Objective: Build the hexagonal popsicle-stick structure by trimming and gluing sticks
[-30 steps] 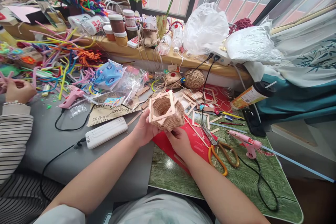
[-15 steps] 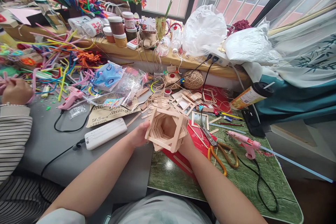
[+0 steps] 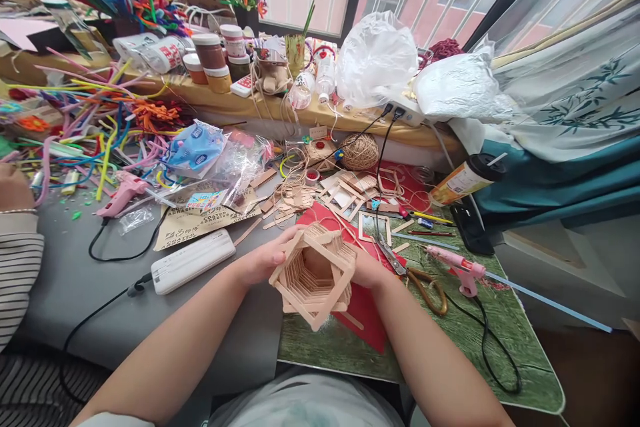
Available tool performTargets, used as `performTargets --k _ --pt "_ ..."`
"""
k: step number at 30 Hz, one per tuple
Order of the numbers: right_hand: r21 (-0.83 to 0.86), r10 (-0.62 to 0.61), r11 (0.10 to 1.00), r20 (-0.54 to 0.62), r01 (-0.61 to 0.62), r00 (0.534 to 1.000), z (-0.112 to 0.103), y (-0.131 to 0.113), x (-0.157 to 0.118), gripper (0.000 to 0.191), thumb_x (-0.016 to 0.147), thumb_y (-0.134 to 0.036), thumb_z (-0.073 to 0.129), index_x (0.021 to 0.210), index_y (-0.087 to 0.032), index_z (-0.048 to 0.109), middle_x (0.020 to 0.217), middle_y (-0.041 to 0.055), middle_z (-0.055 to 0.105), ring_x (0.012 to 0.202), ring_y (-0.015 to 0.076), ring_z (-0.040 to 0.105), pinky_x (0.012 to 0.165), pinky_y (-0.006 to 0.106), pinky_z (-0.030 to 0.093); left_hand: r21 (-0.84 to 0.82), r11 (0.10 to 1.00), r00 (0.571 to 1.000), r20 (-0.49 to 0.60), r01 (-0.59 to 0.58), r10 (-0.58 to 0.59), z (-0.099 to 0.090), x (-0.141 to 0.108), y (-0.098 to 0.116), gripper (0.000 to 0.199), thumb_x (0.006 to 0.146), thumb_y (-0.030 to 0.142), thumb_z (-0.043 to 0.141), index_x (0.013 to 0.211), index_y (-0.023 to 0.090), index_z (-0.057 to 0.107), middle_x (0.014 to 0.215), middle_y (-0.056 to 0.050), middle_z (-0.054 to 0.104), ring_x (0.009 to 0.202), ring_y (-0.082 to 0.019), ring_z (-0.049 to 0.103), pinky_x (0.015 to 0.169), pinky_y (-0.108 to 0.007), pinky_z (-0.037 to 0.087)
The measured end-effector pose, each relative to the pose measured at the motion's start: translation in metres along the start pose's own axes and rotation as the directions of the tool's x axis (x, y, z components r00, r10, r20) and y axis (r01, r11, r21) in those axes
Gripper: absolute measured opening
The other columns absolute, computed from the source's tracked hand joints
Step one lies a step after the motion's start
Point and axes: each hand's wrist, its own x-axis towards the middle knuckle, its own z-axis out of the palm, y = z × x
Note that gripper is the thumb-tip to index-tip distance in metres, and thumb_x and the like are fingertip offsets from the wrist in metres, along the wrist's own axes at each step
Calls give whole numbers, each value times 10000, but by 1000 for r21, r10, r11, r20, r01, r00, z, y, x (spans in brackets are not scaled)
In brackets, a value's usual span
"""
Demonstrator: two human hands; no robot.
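A hollow holder of stacked wooden craft sticks (image 3: 313, 277) is tilted so its open top faces me, above the front of the table. My left hand (image 3: 265, 257) grips its left side, thumb along the outer edge. Around its right side is my right hand (image 3: 369, 268), its fingers mostly hidden behind the sticks. Beneath the holder lies a red sheet (image 3: 370, 323). Scissors (image 3: 400, 263) rest just right of my right hand, partly hidden by the forearm. Loose craft sticks (image 3: 300, 193) and small stick frames (image 3: 374, 228) are scattered behind the holder.
A pink glue gun (image 3: 463, 269) with a cord lies at the right. Farther back stands a drink cup (image 3: 467, 180). On the left are a white power strip (image 3: 194, 260), another pink glue gun (image 3: 125, 193) and pipe cleaners. A co-worker's hand (image 3: 15, 188) shows at the far left.
The stick holder has turned and tilted in my hands and sits slightly lower. My right wrist has shifted outward. The whole view has moved a little, with the co-worker's hand now nearer the left edge.
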Motion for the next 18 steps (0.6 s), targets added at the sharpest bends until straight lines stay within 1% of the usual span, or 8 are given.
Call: performTargets --k 1,3,5,6,10,14,16,18 --pt "9 40 999 120 -42 992 -5 -3 1 242 764 -424 899 866 -210 848 845 35 810 908 293 762 856 438 641 33 999 1000 17 17 -18 0 -1 2 931 793 635 817 1576 241 504 1537 -167 604 1417 -421 583 1127 -492 496" --pt "17 94 994 318 -104 944 -16 -9 5 257 748 -422 899 862 -200 837 812 13 800 900 271 758 904 424 628 127 991 997 44 52 -58 2 -2 8 949 788 656 823 1584 260 490 1549 -150 590 1447 -414 545 1150 -487 466" --pt "3 128 990 393 -140 911 -25 -13 9 263 725 -392 902 877 -189 831 795 -1 795 865 248 754 889 393 623 223 972 995 58 71 -86 5 -1 13 959 784 680 827 1582 269 489 1555 -138 583 1481 -411 502 1184 -478 426" --pt "-15 155 987 396 -162 905 -28 -14 11 255 725 -369 894 892 -187 831 805 -1 798 844 237 751 863 374 620 257 964 994 63 72 -91 7 0 15 962 784 690 827 1580 270 488 1562 -135 576 1493 -412 486 1198 -474 407" --pt "-113 180 981 247 -156 952 -33 -14 15 206 769 -304 841 944 -195 827 909 19 819 817 204 734 775 312 586 309 949 996 49 61 -80 10 2 18 955 802 696 811 1585 263 477 1587 -137 550 1503 -423 468 1214 -471 378" --pt "-80 114 991 74 -108 991 -34 -9 16 265 828 -391 814 1014 -202 807 986 40 819 847 195 730 778 311 569 313 950 999 24 23 -32 6 2 16 936 815 667 814 1590 257 485 1596 -148 538 1486 -432 484 1195 -486 406" --pt "-33 23 999 -96 -26 995 -36 -8 13 309 890 -462 766 1055 -203 796 1059 65 810 952 213 732 891 354 574 288 958 1000 9 -2 -1 5 3 14 920 823 646 821 1589 261 488 1600 -151 534 1488 -431 490 1181 -485 429" --pt "1 -57 998 -307 60 950 -34 -8 3 347 941 -523 717 1078 -210 780 1096 82 791 1034 232 717 1004 401 556 260 965 999 -19 -34 40 5 5 12 904 824 627 834 1582 270 495 1602 -151 533 1494 -433 492 1164 -480 455"
